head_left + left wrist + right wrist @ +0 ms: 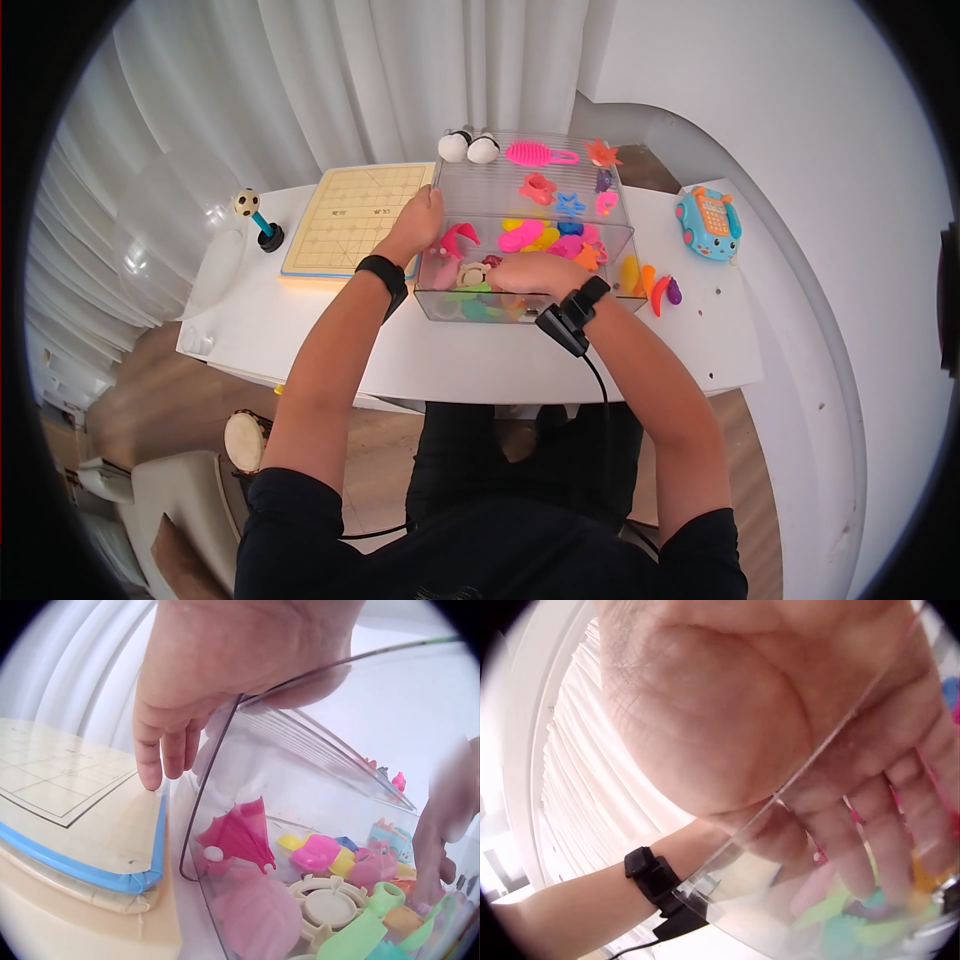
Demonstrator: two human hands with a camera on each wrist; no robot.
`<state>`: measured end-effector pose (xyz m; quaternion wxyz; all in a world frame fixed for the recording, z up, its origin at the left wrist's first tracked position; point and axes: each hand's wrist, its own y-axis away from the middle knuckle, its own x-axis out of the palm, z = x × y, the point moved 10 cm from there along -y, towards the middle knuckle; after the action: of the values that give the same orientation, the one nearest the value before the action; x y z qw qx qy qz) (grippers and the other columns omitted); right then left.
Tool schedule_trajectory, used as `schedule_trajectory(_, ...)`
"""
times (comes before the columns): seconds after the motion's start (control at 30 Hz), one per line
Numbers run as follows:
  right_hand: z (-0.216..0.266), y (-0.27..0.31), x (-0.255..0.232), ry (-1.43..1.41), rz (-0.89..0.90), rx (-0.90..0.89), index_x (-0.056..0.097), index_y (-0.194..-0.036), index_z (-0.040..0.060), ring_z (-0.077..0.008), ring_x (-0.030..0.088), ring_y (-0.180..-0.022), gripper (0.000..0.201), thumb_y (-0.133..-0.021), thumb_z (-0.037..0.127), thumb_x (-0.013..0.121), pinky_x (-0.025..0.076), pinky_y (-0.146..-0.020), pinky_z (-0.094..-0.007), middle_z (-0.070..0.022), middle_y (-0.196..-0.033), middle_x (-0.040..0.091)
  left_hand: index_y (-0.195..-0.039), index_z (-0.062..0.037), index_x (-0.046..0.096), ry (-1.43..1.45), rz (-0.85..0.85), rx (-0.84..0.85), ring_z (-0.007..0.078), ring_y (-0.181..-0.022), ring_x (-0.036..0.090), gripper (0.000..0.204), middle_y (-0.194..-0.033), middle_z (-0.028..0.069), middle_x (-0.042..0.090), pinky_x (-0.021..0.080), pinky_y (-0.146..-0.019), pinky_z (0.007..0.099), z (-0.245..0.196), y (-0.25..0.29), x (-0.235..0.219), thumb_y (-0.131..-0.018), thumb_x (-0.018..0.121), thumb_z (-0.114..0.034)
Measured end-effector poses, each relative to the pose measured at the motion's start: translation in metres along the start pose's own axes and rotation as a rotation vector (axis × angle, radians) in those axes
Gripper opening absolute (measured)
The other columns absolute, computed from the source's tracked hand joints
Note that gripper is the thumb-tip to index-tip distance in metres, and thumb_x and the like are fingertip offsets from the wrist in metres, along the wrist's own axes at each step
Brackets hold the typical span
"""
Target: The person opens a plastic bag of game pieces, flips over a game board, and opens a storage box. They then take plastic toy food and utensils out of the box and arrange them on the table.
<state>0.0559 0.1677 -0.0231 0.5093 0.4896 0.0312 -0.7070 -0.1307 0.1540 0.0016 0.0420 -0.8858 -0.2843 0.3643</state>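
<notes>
A clear plastic box (426,303) filled with colourful toys stands on the white table. My left hand (424,217) grips the box's left rim, with its fingers hanging down outside the wall. My right hand (540,273) reaches over the front rim into the box; through the clear wall, the right wrist view shows its fingers extended among the toys. Near it lie a beige notched ring (330,906), a green toy (364,926) with a round end and a pink toy umbrella (238,834). Its fingertips partly hide the toys below.
Left of the box lies a board (355,220) marked with a grid, beside a soccer-ball toy (247,203) on a stand. A ridged clear lid (470,185) behind bears a pink hairbrush (530,153). On the right are a toy phone (710,222) and toy vegetables (660,292).
</notes>
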Motion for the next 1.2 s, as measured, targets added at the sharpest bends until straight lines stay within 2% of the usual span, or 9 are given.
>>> schedule_trajectory(0.1,-0.011,-0.001,0.009,-0.036,0.08,0.194,0.066,-0.083,-0.0002,-0.0265,0.062,-0.065,0.032,-0.069,0.026,0.057,0.044,-0.057,-0.0391,-0.0147,-0.076,0.065,-0.105,0.0072,0.052,0.016,-0.007,-0.015,0.0487,-0.098,0.056,0.045,-0.099,0.0341,0.059,0.043,-0.087,0.049,0.001,0.0,0.0,-0.099,0.031,-0.032)
schedule_trajectory(0.17,-0.004,-0.013,0.017,0.21,0.141,0.079,0.067,-0.084,0.0006,-0.0263,0.063,-0.063,0.031,-0.062,0.021,0.061,0.044,-0.053,-0.0391,-0.0145,-0.077,0.066,-0.105,0.0071,0.052,0.021,-0.008,-0.019,0.0487,-0.098,0.056,0.045,-0.099,0.034,0.059,0.043,-0.087,0.049,0.002,0.0,0.001,-0.099,0.031,-0.032)
schedule_trajectory(0.5,-0.003,-0.04,0.035,0.242,0.146,-0.058,0.068,-0.082,-0.0034,-0.0315,0.065,-0.072,0.039,-0.052,0.02,0.07,0.05,-0.063,-0.0406,-0.0207,-0.085,0.068,-0.105,0.0071,0.052,0.016,-0.002,-0.007,0.0488,-0.099,0.055,0.045,-0.101,0.0339,0.059,0.042,-0.087,0.049,0.002,-0.001,0.001,-0.099,0.031,-0.033)
schedule_trajectory(0.57,0.014,-0.037,0.016,0.235,-0.071,-0.211,0.064,-0.074,-0.0026,-0.0217,0.059,-0.057,0.027,-0.064,0.022,0.064,0.043,-0.051,-0.036,-0.0147,-0.064,0.062,-0.106,0.0072,0.052,0.022,0.005,0.001,0.049,-0.1,0.055,0.045,-0.101,0.0339,0.059,0.042,-0.088,0.0491,0.005,-0.002,0.002,-0.099,0.031,-0.033)
schedule_trajectory(0.7,0.022,0.007,-0.023,0.204,-0.168,-0.239,0.065,-0.079,-0.0024,-0.0203,0.061,-0.062,0.025,-0.071,0.021,0.064,0.046,-0.057,-0.0331,-0.0138,-0.068,0.063,-0.109,0.0072,0.052,0.022,0.01,0.027,0.0492,-0.101,0.055,0.046,-0.103,0.0341,0.059,0.042,-0.089,0.049,0.004,-0.003,0.002,-0.099,0.032,-0.032)
schedule_trajectory(0.77,0.022,0.059,-0.072,-0.2,-0.528,-0.484,0.064,-0.081,-0.0027,-0.0182,0.058,-0.059,0.023,-0.077,0.02,0.065,0.045,-0.056,-0.0314,-0.011,-0.067,0.062,-0.109,0.007,0.052,0.032,-0.005,0.01,0.0491,-0.101,0.055,0.045,-0.103,0.0344,0.059,0.042,-0.089,0.0489,0.003,-0.001,0.001,-0.099,0.032,-0.032)
schedule_trajectory(0.97,-0.104,0.153,-0.135,-0.217,-0.917,-0.085,0.064,-0.08,0.001,-0.019,0.063,-0.066,0.017,-0.079,0.018,0.062,0.048,-0.063,-0.0313,-0.0123,-0.069,0.063,-0.11,0.0068,0.052,0.017,0.01,0.001,0.0491,-0.099,0.055,0.045,-0.101,0.0343,0.059,0.043,-0.087,0.0485,-0.001,0.001,0.0,-0.099,0.032,-0.032)
schedule_trajectory(1.07,-0.177,0.151,-0.118,-0.033,-0.872,0.086,0.065,-0.079,0.0022,-0.0253,0.064,-0.066,0.02,-0.078,0.022,0.063,0.049,-0.063,-0.0353,-0.0131,-0.07,0.065,-0.109,0.0065,0.052,0.009,-0.014,-0.004,0.0493,-0.098,0.056,0.045,-0.099,0.0339,0.059,0.043,-0.086,0.0486,0.004,-0.001,0.001,-0.099,0.032,-0.032)
schedule_trajectory(1.2,-0.207,0.144,-0.073,0.046,-0.752,0.14,0.067,-0.079,0.004,-0.0306,0.064,-0.071,0.021,-0.076,0.025,0.063,0.05,-0.066,-0.0392,-0.0135,-0.073,0.066,-0.109,0.0064,0.052,0.021,0.025,-0.03,0.0487,-0.099,0.055,0.045,-0.101,0.0341,0.059,0.043,-0.087,0.0485,0.002,0.001,0.002,-0.099,0.032,-0.033)
